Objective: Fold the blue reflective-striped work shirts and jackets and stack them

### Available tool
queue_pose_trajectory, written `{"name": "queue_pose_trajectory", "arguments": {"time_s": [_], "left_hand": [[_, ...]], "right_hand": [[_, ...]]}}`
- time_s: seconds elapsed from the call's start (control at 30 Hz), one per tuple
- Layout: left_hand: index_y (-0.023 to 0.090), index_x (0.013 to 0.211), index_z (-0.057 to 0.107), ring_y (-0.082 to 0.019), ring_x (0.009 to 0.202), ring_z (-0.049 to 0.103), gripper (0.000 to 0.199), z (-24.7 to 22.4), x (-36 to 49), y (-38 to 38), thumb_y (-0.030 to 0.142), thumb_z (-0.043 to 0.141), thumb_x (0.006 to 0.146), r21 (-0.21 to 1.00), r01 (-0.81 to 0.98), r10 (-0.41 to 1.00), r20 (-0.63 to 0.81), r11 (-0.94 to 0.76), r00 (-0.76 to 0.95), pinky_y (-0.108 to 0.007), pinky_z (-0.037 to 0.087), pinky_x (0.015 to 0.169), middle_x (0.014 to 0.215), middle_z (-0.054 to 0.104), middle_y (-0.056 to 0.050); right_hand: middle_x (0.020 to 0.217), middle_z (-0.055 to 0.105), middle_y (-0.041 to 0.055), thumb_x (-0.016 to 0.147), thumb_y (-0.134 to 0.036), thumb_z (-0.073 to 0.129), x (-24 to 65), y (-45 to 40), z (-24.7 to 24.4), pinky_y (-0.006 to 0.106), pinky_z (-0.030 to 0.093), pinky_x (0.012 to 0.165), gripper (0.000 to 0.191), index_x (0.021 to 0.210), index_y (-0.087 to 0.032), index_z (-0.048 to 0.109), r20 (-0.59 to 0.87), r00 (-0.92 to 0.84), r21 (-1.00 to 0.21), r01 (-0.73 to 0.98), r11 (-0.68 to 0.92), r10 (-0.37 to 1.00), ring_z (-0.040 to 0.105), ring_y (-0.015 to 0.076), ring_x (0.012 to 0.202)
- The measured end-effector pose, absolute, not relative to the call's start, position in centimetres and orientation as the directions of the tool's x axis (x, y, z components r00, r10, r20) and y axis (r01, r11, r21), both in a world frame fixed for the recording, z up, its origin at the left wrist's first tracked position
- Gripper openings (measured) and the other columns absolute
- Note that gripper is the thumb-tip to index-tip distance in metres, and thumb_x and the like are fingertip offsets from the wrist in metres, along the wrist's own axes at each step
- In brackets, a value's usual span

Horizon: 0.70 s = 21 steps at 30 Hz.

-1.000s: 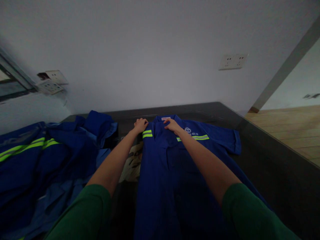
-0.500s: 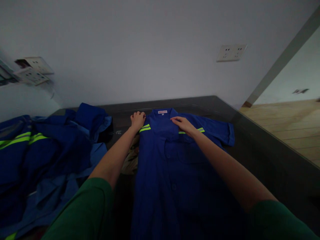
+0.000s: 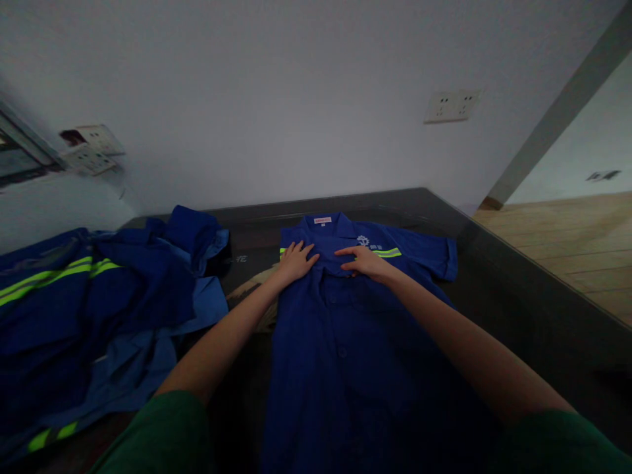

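Pointing its collar (image 3: 344, 226) away, the shirt (image 3: 360, 322) lies under the spread left hand (image 3: 296, 262). Right hand (image 3: 369, 262): fingers parted, nearer the logo (image 3: 363, 241).

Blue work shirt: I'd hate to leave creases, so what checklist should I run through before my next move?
1. Collar label showing on the blue work shirt: ok.
2. Left hand on the shirt, fingers spread: ok.
3. Right hand not pinching fabric: cannot tell.
4. Near sleeve on the right hand's side laid outward: ok.
5. Opposite sleeve laid outward: not ok, none shows on that side.
6. Shirt apart from the pile of blue clothes: ok.
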<state>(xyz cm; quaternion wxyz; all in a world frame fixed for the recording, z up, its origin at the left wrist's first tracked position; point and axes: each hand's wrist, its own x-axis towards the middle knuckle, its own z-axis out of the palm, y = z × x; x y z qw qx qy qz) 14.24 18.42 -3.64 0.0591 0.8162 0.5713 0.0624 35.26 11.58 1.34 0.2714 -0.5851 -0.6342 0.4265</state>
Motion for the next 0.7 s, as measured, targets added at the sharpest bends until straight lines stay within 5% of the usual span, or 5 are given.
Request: {"name": "queue_pose_trajectory", "arguments": {"time_s": [0.3, 0.43, 0.53, 0.7], "left_hand": [[0.035, 0.150, 0.027, -0.029, 0.146, 0.018, 0.067, -4.1, 13.8, 18.2, 0.067, 0.019, 0.092, 0.163, 0.929, 0.943, 0.045, -0.332, 0.329, -0.053, 0.018, 0.116, 0.158, 0.024, -0.001], [0.027, 0.153, 0.019, -0.026, 0.146, 0.017, 0.072, -4.2, 13.9, 18.3, 0.066, 0.019, 0.093, 0.179, 0.938, 0.955, 0.054, -0.296, 0.291, -0.049, 0.017, 0.117, 0.159, 0.021, -0.004], [0.020, 0.153, 0.020, -0.026, 0.146, 0.016, 0.075, -4.1, 14.0, 18.3, 0.064, 0.021, 0.093, 0.184, 0.941, 0.959, 0.062, -0.285, 0.278, -0.048, 0.016, 0.117, 0.158, 0.020, -0.007], [0.017, 0.150, 0.029, -0.027, 0.146, 0.018, 0.072, -4.0, 13.7, 18.1, 0.063, 0.023, 0.094, 0.168, 0.925, 0.940, 0.069, -0.340, 0.333, -0.049, 0.017, 0.117, 0.158, 0.022, -0.010]], "right_hand": [[0.124, 0.063, 0.0152, 0.078, -0.007, 0.064, 35.4, 10.5, 0.3, 0.022, 0.052, 0.059, 0.062, 0.138, -0.010, 0.049, -0.123, -0.141, -0.696, 0.718, 0.016, 0.982, 0.060, 0.0079, 0.056], [0.138, 0.052, 0.0183, 0.079, -0.008, 0.064, 35.1, 10.4, -0.2, 0.030, 0.052, 0.086, 0.061, 0.138, -0.009, 0.049, -0.064, -0.133, -0.625, 0.778, 0.064, 0.989, 0.067, 0.0202, 0.095], [0.141, 0.048, 0.0197, 0.077, -0.007, 0.065, 35.0, 10.7, -0.7, 0.035, 0.039, 0.107, 0.062, 0.137, -0.007, 0.050, -0.023, -0.127, -0.562, 0.822, 0.092, 0.992, 0.049, 0.0274, 0.128], [0.141, 0.047, 0.0203, 0.077, -0.008, 0.065, 35.2, 11.3, -1.4, 0.036, 0.032, 0.112, 0.063, 0.138, -0.008, 0.050, 0.019, -0.135, -0.479, 0.869, 0.128, 0.991, 0.041, 0.0279, 0.135]]}}
